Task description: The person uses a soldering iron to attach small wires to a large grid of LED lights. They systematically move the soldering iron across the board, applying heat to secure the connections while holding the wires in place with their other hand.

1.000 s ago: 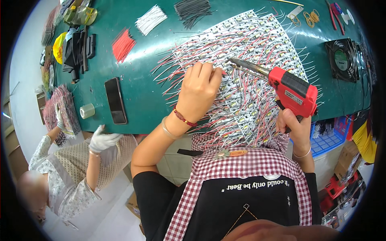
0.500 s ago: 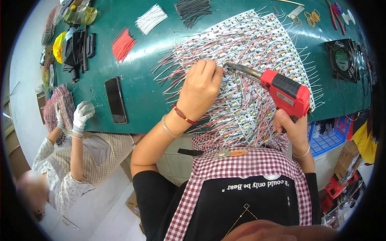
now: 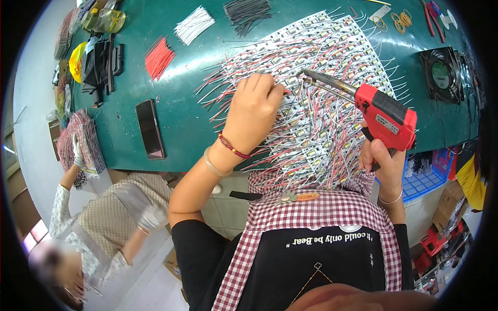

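Note:
My right hand (image 3: 383,158) is wrapped round the handle of a red and black soldering gun (image 3: 385,116). The gun's metal tip points left, just above a dense spread of small white circuit boards (image 3: 340,49) with red, white and black wires. Over the left part of that spread, my left hand (image 3: 254,106) is closed in a pinch. A bit of red shows by its fingertips, but what it holds is too small to make out. A short gap lies between the pinch and the gun's tip.
Red wires (image 3: 160,58), white wires (image 3: 195,25) and black wires (image 3: 247,15) lie in bundles on the green table (image 3: 192,109). A phone (image 3: 150,129) lies left, a fan (image 3: 442,76) right, above a blue basket (image 3: 426,179). At left sits a co-worker with a gloved hand on a wire bundle (image 3: 85,142).
The soldering gun and my right hand have moved right, away from my left fingers. My left hand has shifted slightly left. One of the co-worker's gloved hands has dropped toward their lap.

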{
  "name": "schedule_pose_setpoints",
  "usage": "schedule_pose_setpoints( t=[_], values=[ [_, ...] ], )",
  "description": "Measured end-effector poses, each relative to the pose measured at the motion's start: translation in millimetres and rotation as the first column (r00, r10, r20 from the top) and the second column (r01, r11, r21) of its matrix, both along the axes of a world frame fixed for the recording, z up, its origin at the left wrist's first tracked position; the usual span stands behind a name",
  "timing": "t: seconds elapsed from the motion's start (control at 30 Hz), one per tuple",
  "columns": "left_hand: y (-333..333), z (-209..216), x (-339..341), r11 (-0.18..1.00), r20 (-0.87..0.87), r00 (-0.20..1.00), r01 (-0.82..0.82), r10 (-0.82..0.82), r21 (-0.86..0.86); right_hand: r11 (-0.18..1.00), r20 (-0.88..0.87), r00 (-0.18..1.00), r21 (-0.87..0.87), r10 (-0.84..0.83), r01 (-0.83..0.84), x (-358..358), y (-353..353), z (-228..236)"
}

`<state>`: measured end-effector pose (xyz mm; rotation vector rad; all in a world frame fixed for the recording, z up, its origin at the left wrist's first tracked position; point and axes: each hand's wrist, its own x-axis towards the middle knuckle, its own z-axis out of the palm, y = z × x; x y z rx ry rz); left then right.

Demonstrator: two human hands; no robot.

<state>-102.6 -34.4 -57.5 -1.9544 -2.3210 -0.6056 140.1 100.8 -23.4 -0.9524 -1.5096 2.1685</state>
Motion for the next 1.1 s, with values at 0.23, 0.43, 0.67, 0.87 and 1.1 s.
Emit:
schedule_pose_setpoints(
  t=[0.23, 0.43, 0.67, 0.87, 1.1],
  values=[
    [-19.0, 35.9, -7.6, 0.987, 0.007, 0.993, -0.113, 0.114, -0.115, 0.999, -0.022, 0.999, 0.01, -0.047, 0.048, 4.4, 2.5, 0.1],
    [-18.1, 48.2, 9.5, 0.98, 0.151, 0.972, -0.19, 0.18, 0.057, 0.996, -0.04, 0.995, -0.007, -0.089, 0.089, 6.2, 5.8, -1.0],
    [-10.5, -3.0, 26.9, 0.994, 0.211, 0.973, -0.106, 0.096, 0.035, 0.999, -0.054, 0.998, 0.009, -0.039, 0.039, 10.2, 1.1, 0.9],
    [-8.2, -8.4, 23.9, 0.981, 0.212, 0.969, -0.153, 0.125, 0.122, 0.999, -0.003, 1.0, -0.053, 0.009, -0.01, 13.4, -4.0, -3.5],
    [-5.7, -10.3, 35.5, 0.995, 0.307, 0.951, -0.067, 0.04, 0.075, 0.998, -0.027, 1.0, -0.06, -0.007, 0.005, 12.6, -3.6, -0.7]
  ],
)
